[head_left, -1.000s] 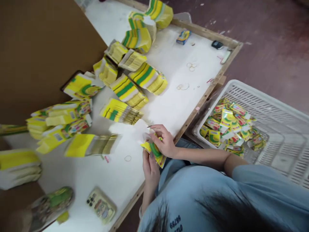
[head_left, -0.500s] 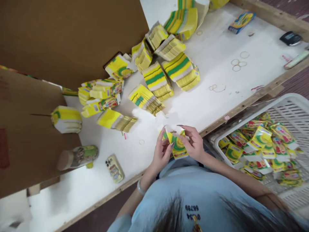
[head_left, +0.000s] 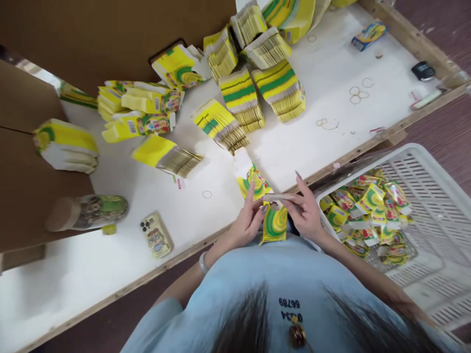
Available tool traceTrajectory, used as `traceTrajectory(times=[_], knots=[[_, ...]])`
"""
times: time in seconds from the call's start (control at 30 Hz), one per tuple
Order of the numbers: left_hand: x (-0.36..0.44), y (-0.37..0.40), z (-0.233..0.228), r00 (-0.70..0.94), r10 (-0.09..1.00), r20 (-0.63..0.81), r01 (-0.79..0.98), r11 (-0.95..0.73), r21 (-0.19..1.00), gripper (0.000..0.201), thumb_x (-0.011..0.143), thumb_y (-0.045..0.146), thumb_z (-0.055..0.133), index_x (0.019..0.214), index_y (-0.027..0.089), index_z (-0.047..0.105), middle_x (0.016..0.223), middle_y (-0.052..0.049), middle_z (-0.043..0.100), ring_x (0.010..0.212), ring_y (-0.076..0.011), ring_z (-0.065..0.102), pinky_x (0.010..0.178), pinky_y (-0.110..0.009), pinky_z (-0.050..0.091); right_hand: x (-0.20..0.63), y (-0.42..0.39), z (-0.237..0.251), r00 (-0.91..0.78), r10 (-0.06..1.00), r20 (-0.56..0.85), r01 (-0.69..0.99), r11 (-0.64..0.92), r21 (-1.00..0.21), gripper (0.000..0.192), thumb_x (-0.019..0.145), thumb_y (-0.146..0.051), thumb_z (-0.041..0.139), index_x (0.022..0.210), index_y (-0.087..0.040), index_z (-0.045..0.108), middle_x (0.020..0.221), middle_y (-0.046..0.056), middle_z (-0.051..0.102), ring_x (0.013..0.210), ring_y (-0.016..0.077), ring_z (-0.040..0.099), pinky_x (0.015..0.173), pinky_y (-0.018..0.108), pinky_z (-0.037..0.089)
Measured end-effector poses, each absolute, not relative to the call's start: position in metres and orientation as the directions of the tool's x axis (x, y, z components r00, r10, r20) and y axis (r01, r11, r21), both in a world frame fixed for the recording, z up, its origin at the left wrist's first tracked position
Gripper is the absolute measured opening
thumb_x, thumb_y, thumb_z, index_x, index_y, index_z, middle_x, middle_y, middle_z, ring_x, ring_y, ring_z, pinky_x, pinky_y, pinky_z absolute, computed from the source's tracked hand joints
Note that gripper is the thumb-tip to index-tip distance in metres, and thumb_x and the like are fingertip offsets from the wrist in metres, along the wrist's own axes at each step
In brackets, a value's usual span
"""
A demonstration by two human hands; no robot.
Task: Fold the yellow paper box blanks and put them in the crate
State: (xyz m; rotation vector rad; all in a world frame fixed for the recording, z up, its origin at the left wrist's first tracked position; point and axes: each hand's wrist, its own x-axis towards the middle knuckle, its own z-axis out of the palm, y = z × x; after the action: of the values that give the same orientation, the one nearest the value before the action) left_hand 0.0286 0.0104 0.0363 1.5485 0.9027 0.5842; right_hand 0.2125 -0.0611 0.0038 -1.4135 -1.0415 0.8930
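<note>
A small yellow and green carton (head_left: 275,224) hangs upright in front of my shirt, its top flap seen edge-on as a pale strip. My left hand (head_left: 246,220) pinches the left end of that top edge, index finger pointing up. At the right end, my right hand (head_left: 304,210) grips the edge between thumb and fingers, with one finger raised. Just beyond my hands, another carton (head_left: 253,180) with a white flap lies on the white table (head_left: 221,215).
Stacks of flattened cartons (head_left: 241,100) stand across the table's back. A phone (head_left: 155,235) and a jar (head_left: 90,212) lie on the left. Rubber bands (head_left: 356,94) and a blue box (head_left: 370,35) are at right. A white basket (head_left: 434,196) holds several cartons.
The carton's top flap has folded down to an edge-on strip between my hands. My right index finger has lifted. A carton beyond my hands now shows more plainly, and the view has shifted.
</note>
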Motion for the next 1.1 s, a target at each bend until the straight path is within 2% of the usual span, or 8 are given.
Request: traceTrajectory(times=[0.1, 0.2, 0.37, 0.53, 0.73, 0.93, 1.03, 1.1], knots=[[0.023, 0.011, 0.040, 0.706, 0.702, -0.091, 0.169, -0.042, 0.985, 0.056, 0.104, 0.057, 0.041, 0.135, 0.018, 0.066, 0.117, -0.015, 0.077, 0.097, -0.0238, 0.076, 0.093, -0.041, 0.061, 0.220, -0.067, 0.005, 0.094, 0.988, 0.124, 0.179, 0.105, -0.978, 0.035, 0.089, -0.057, 0.071, 0.111, -0.030, 0.079, 0.120, 0.008, 0.080, 0.114, 0.0290, 0.074, 0.105, 0.049, 0.058], [0.020, 0.010, 0.041, 0.648, 0.754, -0.105, 0.210, -0.044, 0.977, 0.050, 0.104, 0.051, 0.044, 0.132, 0.018, 0.069, 0.124, -0.015, 0.077, 0.111, -0.0259, 0.074, 0.105, -0.044, 0.057, 0.219, -0.072, 0.014, 0.038, 0.997, 0.074, 0.123, 0.069, -0.990, 0.044, 0.084, -0.058, 0.077, 0.116, -0.028, 0.078, 0.132, 0.011, 0.074, 0.123, 0.0308, 0.070, 0.104, 0.048, 0.059], [0.020, 0.013, 0.037, 0.647, 0.753, -0.120, 0.229, -0.042, 0.973, 0.048, 0.102, 0.046, 0.051, 0.136, 0.017, 0.068, 0.128, -0.014, 0.076, 0.110, -0.0253, 0.076, 0.101, -0.041, 0.060, 0.205, -0.069, 0.032, 0.005, 0.972, -0.235, -0.180, -0.231, -0.956, 0.049, 0.087, -0.031, 0.074, 0.134, -0.026, 0.061, 0.122, 0.009, 0.075, 0.097, 0.0192, 0.077, 0.079, 0.032, 0.065], [0.017, 0.014, 0.036, 0.635, 0.762, -0.129, 0.277, -0.069, 0.958, 0.048, 0.103, 0.044, 0.050, 0.141, 0.018, 0.064, 0.123, -0.012, 0.078, 0.107, -0.0226, 0.076, 0.098, -0.037, 0.061, 0.207, -0.064, 0.034, -0.035, 0.954, -0.298, -0.206, -0.299, -0.932, 0.048, 0.083, -0.024, 0.074, 0.129, -0.023, 0.062, 0.109, 0.006, 0.078, 0.089, 0.0174, 0.076, 0.076, 0.029, 0.063], [0.015, 0.005, 0.032, 0.638, 0.770, 0.017, 0.270, -0.244, 0.931, 0.046, 0.106, 0.041, 0.043, 0.139, 0.019, 0.065, 0.126, -0.016, 0.076, 0.119, -0.0262, 0.072, 0.103, -0.042, 0.058, 0.209, -0.073, 0.023, -0.136, 0.948, -0.289, -0.405, -0.320, -0.857, 0.055, 0.085, -0.035, 0.077, 0.139, -0.032, 0.063, 0.132, 0.005, 0.074, 0.108, 0.0186, 0.074, 0.090, 0.034, 0.064], [0.032, 0.045, 0.029, 0.691, 0.694, 0.203, 0.263, -0.503, 0.823, 0.049, 0.107, 0.046, 0.038, 0.127, 0.019, 0.073, 0.101, -0.012, 0.073, 0.096, -0.0237, 0.069, 0.088, -0.038, 0.057, 0.209, -0.089, 0.008, 0.108, 0.891, -0.440, -0.502, -0.334, -0.798, 0.044, 0.082, -0.044, 0.081, 0.122, -0.029, 0.071, 0.115, 0.004, 0.080, 0.094, 0.0196, 0.078, 0.077, 0.033, 0.067], [0.047, 0.068, 0.029, 0.569, 0.778, 0.265, 0.240, -0.466, 0.852, 0.050, 0.106, 0.052, 0.039, 0.128, 0.019, 0.070, 0.113, -0.012, 0.070, 0.109, -0.0241, 0.065, 0.097, -0.041, 0.054, 0.216, -0.094, 0.010, 0.189, 0.868, -0.459, -0.488, -0.322, -0.811, 0.046, 0.076, -0.043, 0.087, 0.118, -0.029, 0.072, 0.114, 0.005, 0.080, 0.091, 0.0203, 0.078, 0.073, 0.032, 0.067], [0.057, 0.064, 0.029, 0.579, 0.782, 0.232, 0.107, -0.354, 0.929, 0.056, 0.106, 0.057, 0.035, 0.139, 0.021, 0.061, 0.130, -0.015, 0.067, 0.120, -0.0249, 0.063, 0.102, -0.043, 0.053, 0.218, -0.095, 0.013, 0.230, 0.860, -0.455, -0.480, -0.307, -0.822, 0.048, 0.074, -0.044, 0.088, 0.117, -0.028, 0.073, 0.112, 0.005, 0.081, 0.090, 0.0198, 0.078, 0.073, 0.032, 0.067]])
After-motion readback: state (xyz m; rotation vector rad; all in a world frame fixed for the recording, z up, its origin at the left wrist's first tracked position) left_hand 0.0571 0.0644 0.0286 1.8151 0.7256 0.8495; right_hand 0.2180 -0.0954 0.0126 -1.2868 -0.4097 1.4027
